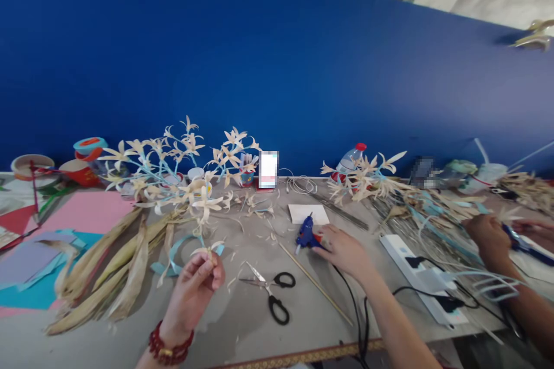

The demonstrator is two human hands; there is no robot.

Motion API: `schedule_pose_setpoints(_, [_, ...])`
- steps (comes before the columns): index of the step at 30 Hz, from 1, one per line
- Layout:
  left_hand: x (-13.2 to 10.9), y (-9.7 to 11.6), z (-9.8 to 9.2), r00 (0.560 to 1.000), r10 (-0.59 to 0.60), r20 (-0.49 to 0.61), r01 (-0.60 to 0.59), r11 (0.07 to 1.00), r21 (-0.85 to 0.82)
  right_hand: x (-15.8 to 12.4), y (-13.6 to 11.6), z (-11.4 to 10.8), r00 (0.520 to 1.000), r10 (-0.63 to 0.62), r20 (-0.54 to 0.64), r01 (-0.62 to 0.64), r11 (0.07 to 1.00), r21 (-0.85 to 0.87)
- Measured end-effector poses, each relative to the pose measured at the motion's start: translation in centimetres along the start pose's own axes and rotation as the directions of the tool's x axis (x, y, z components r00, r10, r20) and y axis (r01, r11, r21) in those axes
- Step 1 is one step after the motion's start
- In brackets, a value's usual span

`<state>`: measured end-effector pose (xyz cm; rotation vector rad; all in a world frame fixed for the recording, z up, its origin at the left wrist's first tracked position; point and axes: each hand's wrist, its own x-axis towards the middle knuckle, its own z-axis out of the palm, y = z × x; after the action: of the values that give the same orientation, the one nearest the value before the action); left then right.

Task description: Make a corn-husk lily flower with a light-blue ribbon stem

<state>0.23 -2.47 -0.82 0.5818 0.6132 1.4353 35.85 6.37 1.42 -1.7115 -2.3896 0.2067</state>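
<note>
Just left of the black-handled scissors [265, 285] on the table [242, 331], the left hand [201, 275] pinches a small pale flower [209, 251] between thumb and fingers, with a red bead bracelet [170, 346] at its wrist. Beyond the scissors and to their right, a blue glue gun [306, 233] lies near a white card [303, 211], the right hand [344, 251] having its fingers at the handle, though I cannot tell whether they close around it. A thin stick [318, 286] slants right of the scissors, and dried husks [132, 282] lie well to their left.
</note>
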Motion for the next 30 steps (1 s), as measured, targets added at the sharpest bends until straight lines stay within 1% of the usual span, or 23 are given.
schedule_pose_setpoints(3, [-0.2,-0.2,-0.3,1.000,-0.006,-0.016,0.007,1.000,0.013,1.8,-2.3,-0.5,0.997,-0.073,-0.039,0.078,0.988,0.132])
schedule_pose_setpoints(5, [-0.3,-0.5,-0.1,1.000,-0.014,-0.021,0.015,0.999,0.030,3.8,-4.8,0.2,0.991,-0.134,-0.025,0.136,0.979,0.154])
schedule_pose_setpoints(8, [-0.6,-0.9,0.5,0.999,-0.016,-0.035,0.017,0.999,0.029,7.3,-8.9,2.7,0.975,-0.218,0.033,0.210,0.964,0.162])
schedule_pose_setpoints(11, [-1.0,-1.1,1.0,1.000,-0.018,-0.017,0.018,1.000,0.019,10.2,-12.3,5.4,0.971,-0.234,0.049,0.226,0.965,0.132])
schedule_pose_setpoints(13, [-1.3,-1.0,1.2,1.000,-0.025,-0.008,0.025,0.999,0.025,11.5,-13.8,6.6,0.975,-0.220,0.035,0.215,0.970,0.113])
schedule_pose_setpoints(15, [-1.4,-0.9,1.4,0.999,-0.028,-0.018,0.029,0.999,0.026,12.2,-14.5,7.2,0.978,-0.207,0.018,0.204,0.973,0.108])
schedule_pose_setpoints(17, [-1.4,-0.8,1.6,0.999,-0.025,-0.038,0.025,1.000,0.018,12.3,-14.6,7.3,0.979,-0.202,0.005,0.200,0.972,0.123])
schedule_pose_setpoints(21, [-0.9,-0.8,1.9,0.998,-0.026,-0.055,0.027,1.000,0.013,11.3,-13.6,6.6,0.980,-0.199,0.004,0.194,0.960,0.200])
schedule_pose_setpoints(25, [-0.3,-1.2,2.6,0.999,-0.035,-0.032,0.035,0.999,0.003,10.4,-13.0,6.0,0.986,-0.168,-0.011,0.165,0.955,0.245])
schedule_pose_setpoints(27, [-0.1,-1.5,3.1,0.999,-0.039,-0.014,0.039,0.999,-0.003,10.7,-13.4,6.0,0.988,-0.155,-0.019,0.155,0.955,0.255])
schedule_pose_setpoints(30, [-0.1,-1.7,3.6,0.999,-0.036,0.000,0.036,0.999,-0.004,11.9,-14.4,6.5,0.991,-0.137,-0.006,0.132,0.944,0.303])
